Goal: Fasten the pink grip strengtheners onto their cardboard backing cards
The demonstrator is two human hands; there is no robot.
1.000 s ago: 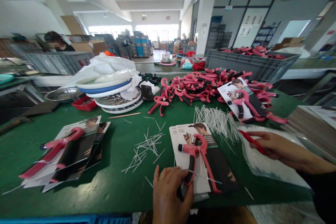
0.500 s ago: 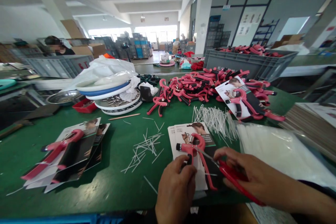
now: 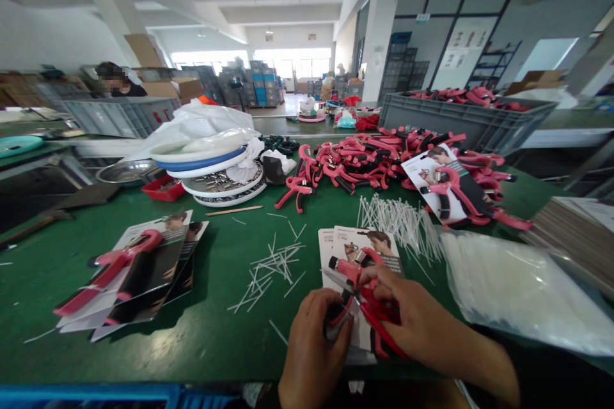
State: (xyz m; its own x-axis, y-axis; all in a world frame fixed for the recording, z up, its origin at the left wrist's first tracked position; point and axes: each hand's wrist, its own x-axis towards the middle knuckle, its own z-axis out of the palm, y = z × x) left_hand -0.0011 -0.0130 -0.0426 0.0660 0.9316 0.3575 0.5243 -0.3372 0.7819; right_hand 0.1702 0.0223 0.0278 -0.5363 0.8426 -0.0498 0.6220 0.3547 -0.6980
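Note:
Near the front edge, a pink and black hand grip [image 3: 371,257] lies on printed cards [image 3: 341,241]. My left hand [image 3: 314,339] is closed around the grip's lower black handle. Red-handled scissors [image 3: 378,326] are in my right hand [image 3: 412,316], their blades lying across the grip and pointing left, close to my left fingers. The lower part of the grip is partly hidden by my hands. White ties [image 3: 273,268] are scattered left of the cards, and a denser bundle of ties [image 3: 403,223] lies behind them.
Carded grips [image 3: 129,268] lie at the left. Behind are stacked round trays [image 3: 201,169], a red dish [image 3: 163,189], a pile of pink grips [image 3: 364,156] and a grey crate [image 3: 432,116]. A plastic bag [image 3: 518,281] and stacked cards [image 3: 570,230] lie right. A person [image 3: 119,82] is at back left.
My right hand has moved left with the scissors, whose blades now reach across the grip near my left hand. The whole view has shifted slightly.

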